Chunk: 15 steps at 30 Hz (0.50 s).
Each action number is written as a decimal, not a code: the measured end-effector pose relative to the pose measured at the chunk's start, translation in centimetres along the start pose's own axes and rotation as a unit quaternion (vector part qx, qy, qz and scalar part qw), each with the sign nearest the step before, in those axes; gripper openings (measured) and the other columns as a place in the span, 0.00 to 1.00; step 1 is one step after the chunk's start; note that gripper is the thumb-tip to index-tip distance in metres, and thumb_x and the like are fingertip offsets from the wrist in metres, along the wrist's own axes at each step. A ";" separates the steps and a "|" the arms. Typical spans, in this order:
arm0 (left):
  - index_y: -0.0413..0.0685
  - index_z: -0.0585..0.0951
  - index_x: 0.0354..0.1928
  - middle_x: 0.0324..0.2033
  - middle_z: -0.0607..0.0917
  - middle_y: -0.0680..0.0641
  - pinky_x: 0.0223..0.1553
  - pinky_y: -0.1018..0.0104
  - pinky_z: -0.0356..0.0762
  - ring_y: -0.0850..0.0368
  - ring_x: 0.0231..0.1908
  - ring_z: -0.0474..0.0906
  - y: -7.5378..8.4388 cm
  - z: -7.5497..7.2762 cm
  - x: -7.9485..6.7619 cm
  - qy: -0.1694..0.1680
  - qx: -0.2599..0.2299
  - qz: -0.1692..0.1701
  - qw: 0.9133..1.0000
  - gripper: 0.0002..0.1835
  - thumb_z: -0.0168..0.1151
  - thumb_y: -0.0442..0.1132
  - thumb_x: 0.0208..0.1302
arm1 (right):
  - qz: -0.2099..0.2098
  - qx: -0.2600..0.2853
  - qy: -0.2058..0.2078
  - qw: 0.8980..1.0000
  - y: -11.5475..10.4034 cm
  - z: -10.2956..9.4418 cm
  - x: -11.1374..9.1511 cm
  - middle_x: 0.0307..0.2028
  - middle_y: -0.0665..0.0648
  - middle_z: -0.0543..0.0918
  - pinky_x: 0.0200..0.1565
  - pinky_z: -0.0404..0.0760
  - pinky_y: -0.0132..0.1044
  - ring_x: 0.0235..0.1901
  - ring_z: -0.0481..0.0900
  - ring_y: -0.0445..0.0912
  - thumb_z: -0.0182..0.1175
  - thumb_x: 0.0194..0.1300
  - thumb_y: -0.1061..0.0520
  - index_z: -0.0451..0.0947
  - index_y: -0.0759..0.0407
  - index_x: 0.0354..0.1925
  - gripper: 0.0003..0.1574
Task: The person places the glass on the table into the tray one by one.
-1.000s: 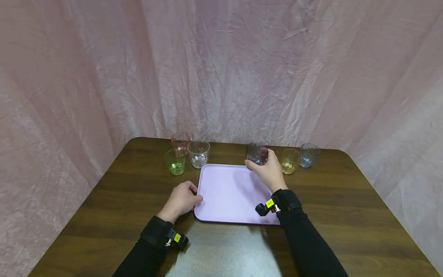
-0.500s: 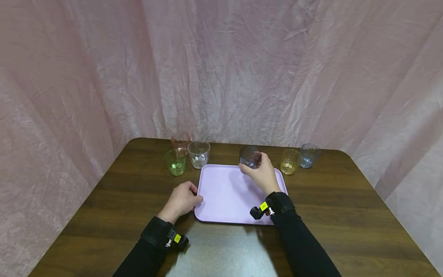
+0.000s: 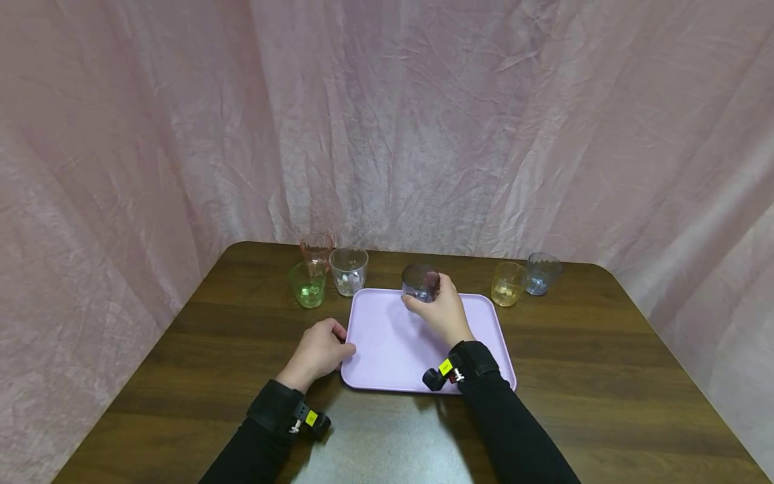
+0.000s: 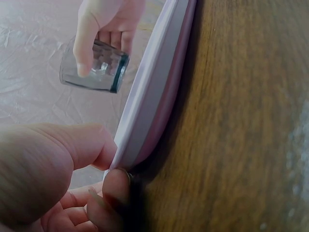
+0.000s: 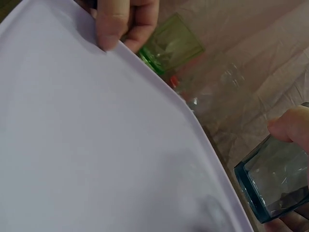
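Observation:
My left hand (image 3: pixel 319 351) pinches the left rim of a lilac tray (image 3: pixel 375 363). In the left wrist view, its thumb lies over the rim and a finger is beneath. My right hand (image 3: pixel 445 314) holds a dark grey tinted glass (image 3: pixel 417 286) by its sides, thumb on one side and fingers on the other. The glass (image 4: pixel 105 67) hangs above the back part of the tray, apart from its surface in the left wrist view. The right wrist view shows the base of the glass (image 5: pixel 256 186) beyond the tray's rim.
Behind the tray's left corner stand a green glass (image 3: pixel 308 289), a pink glass (image 3: pixel 316 247) and a clear glass (image 3: pixel 349 272). To the right are a yellow glass (image 3: pixel 506 286) and a blue glass (image 3: pixel 543 274). A pink curtain (image 3: pixel 387 134) hangs behind the wooden table (image 3: pixel 605 376).
My right hand has carried the grey glass leftward and slightly nearer, from the tray's back right to its back middle. The left hand stays on the tray's rim.

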<state>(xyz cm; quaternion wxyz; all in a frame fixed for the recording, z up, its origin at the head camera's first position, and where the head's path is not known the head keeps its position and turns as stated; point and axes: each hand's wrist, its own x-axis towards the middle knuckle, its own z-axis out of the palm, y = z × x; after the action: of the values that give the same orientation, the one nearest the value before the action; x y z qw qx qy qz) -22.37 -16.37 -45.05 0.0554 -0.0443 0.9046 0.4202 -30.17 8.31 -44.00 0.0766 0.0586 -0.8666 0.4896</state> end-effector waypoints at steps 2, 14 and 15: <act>0.41 0.76 0.36 0.22 0.80 0.46 0.19 0.66 0.76 0.56 0.19 0.77 0.0 0.0 0.0 0.000 -0.001 -0.001 1.000 0.12 0.71 0.35 0.54 | -0.001 0.000 0.000 1.000 0.0 0.4 -0.1 0.51 0.58 0.73 0.55 0.74 0.46 0.51 0.72 0.49 0.75 0.52 0.40 0.64 0.64 0.61 0.50; 0.41 0.76 0.36 0.22 0.80 0.47 0.19 0.66 0.77 0.56 0.19 0.77 -0.1 0.0 0.1 0.003 -0.001 -0.001 1.000 0.12 0.71 0.34 0.54 | 0.000 0.000 -0.015 1.000 -0.3 2.0 -0.4 0.51 0.58 0.74 0.56 0.74 0.46 0.51 0.73 0.48 0.75 0.53 0.41 0.63 0.65 0.62 0.50; 0.41 0.76 0.36 0.22 0.80 0.47 0.19 0.66 0.77 0.56 0.19 0.77 -0.1 0.1 0.1 0.002 0.000 0.000 1.000 0.12 0.71 0.34 0.54 | -0.002 0.001 -0.017 1.000 -0.3 2.1 -0.4 0.52 0.59 0.74 0.56 0.74 0.46 0.51 0.73 0.49 0.75 0.53 0.41 0.63 0.65 0.62 0.50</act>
<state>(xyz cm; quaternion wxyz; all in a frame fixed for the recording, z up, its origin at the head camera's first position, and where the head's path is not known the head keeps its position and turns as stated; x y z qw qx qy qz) -22.47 -16.42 -45.20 0.0533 -0.0455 0.9046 0.4206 -29.88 6.37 -44.87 0.0623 0.0688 -0.8672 0.4893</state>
